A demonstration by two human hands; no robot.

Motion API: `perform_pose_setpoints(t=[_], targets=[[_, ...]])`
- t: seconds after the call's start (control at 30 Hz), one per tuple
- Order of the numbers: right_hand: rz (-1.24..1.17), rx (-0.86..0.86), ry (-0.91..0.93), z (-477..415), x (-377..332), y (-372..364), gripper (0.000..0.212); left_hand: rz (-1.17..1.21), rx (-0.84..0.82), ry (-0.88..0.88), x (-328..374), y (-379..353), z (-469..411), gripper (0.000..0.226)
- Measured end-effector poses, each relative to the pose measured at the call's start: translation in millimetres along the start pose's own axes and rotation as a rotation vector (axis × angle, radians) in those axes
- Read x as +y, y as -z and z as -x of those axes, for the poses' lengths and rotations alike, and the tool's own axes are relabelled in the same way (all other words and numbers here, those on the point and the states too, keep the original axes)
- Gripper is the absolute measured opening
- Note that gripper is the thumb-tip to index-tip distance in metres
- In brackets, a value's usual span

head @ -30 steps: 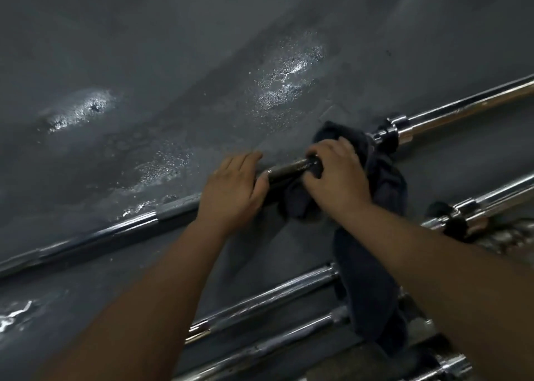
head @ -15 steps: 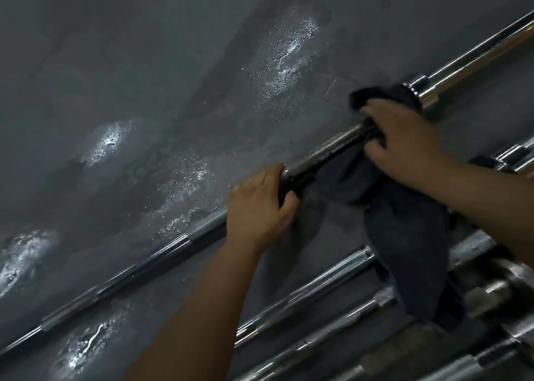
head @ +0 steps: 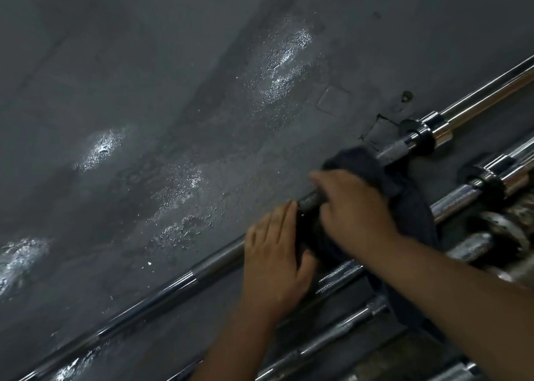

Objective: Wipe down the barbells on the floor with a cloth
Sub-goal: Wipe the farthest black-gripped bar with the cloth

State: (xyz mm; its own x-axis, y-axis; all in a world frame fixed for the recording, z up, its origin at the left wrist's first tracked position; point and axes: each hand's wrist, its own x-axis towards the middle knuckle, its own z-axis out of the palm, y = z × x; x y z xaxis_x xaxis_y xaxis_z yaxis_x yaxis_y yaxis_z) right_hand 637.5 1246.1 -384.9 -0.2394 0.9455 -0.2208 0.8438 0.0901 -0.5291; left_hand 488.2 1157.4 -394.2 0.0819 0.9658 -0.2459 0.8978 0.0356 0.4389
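The barbell (head: 202, 271) getting the attention lies on the floor (head: 173, 91), running diagonally from lower left up to the right, the farthest one in a row of bars. The dark cloth (head: 410, 207) is bunched round its knurled shaft just short of the collar (head: 424, 135). The right hand (head: 355, 216) has its fingers curled over cloth and bar together. The left hand (head: 274, 262) sits right beside it, fingers draped over the shaft and thumb hooked on the near side, apparently pinning the bar so it doesn't roll.

Doing this well probably means wrapping the cloth fully round, squeezing firmly and twisting a bit, since that crosshatch knurling traps grime. The smooth chrome stretches should need only a light pass. The cloth's loose tail hangs over the neighbouring bars (head: 341, 276), so it could snag.

The cloth looks soft, thick and matte. The bars are shiny steel cylinders. The floor is dull grey and pebbly, with wet glints (head: 283, 60).
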Motion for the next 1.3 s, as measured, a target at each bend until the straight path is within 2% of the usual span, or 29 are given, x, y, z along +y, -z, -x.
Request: perform_pose_setpoints(t=[0.07, 0.1, 0.17, 0.27, 0.33, 0.37, 0.47, 0.53, 0.6, 0.67, 0.73, 0.77, 0.8, 0.9, 0.93, 0.97, 1.03, 1.1, 1.13, 1.2, 1.27, 1.3], targets=[[-0.03, -0.135, 0.146, 12, -10, 3, 0.058, 0.031, -0.004, -0.009, 2, -1, 8, 0.076], [-0.031, -0.143, 0.15, 9, -3, 15, 0.056, 0.039, -0.004, -0.014, 2, -1, 11, 0.075], [-0.002, -0.042, 0.023, -8, 30, 38, 0.053, 0.022, 0.006, -0.032, 1, -4, 16, 0.073], [0.016, 0.206, -0.22, -18, 61, 50, 0.047, -0.037, 0.004, -0.006, -1, -8, 11, 0.067], [0.007, 0.239, -0.181, -14, 39, 28, 0.043, -0.078, 0.035, 0.04, -1, -6, 0, 0.064], [0.0, 0.171, -0.108, -7, 20, 13, 0.046, -0.094, 0.052, 0.058, -1, -5, -7, 0.063], [-0.018, -0.191, 0.193, -1, -17, -9, 0.07, -0.14, 0.129, 0.015, -13, 7, -29, 0.063], [0.087, -0.279, 0.347, -24, 3, 2, 0.082, -0.111, 0.167, -0.034, -29, 17, -41, 0.064], [0.181, -0.178, 0.32, -53, 43, 22, 0.08, -0.055, 0.173, -0.026, -42, 23, -46, 0.064], [0.151, 0.067, 0.142, -74, 78, 43, 0.067, -0.084, 0.168, 0.059, -48, 21, -44, 0.065], [0.098, 0.207, 0.024, -80, 71, 36, 0.047, -0.193, 0.176, 0.115, -47, 13, -44, 0.067], [0.092, 0.204, 0.016, -79, 52, 23, 0.04, -0.215, 0.196, 0.13, -46, 11, -47, 0.065], [0.096, 0.141, 0.073, -75, 31, 9, 0.038, -0.216, 0.225, 0.141, -46, 11, -52, 0.061], [0.075, -0.204, 0.404, -76, -5, -8, 0.057, -0.19, 0.24, 0.152, -52, 28, -70, 0.049], [0.084, -0.224, 0.424, -85, 1, 1, 0.061, -0.185, 0.205, 0.162, -56, 35, -76, 0.046], [0.096, -0.192, 0.359, -97, 13, 14, 0.062, -0.181, 0.162, 0.177, -58, 42, -81, 0.043], [0.083, 0.009, 0.121, -114, 41, 38, 0.064, -0.185, 0.079, 0.206, -64, 51, -94, 0.039], [0.072, 0.131, 0.023, -113, 40, 37, 0.065, -0.231, 0.007, 0.223, -72, 61, -109, 0.036], [0.08, 0.103, 0.048, -110, 25, 27, 0.065, -0.25, -0.028, 0.223, -76, 66, -117, 0.035], [0.075, -0.105, 0.22, -102, -11, 5, 0.071, -0.239, -0.096, 0.231, -81, 72, -129, 0.036], [0.065, -0.311, 0.358, -100, -33, 2, 0.078, -0.136, -0.169, 0.252, -86, 79, -138, 0.041], [0.071, -0.328, 0.385, -104, -31, 10, 0.079, -0.067, -0.208, 0.265, -86, 81, -141, 0.04]])
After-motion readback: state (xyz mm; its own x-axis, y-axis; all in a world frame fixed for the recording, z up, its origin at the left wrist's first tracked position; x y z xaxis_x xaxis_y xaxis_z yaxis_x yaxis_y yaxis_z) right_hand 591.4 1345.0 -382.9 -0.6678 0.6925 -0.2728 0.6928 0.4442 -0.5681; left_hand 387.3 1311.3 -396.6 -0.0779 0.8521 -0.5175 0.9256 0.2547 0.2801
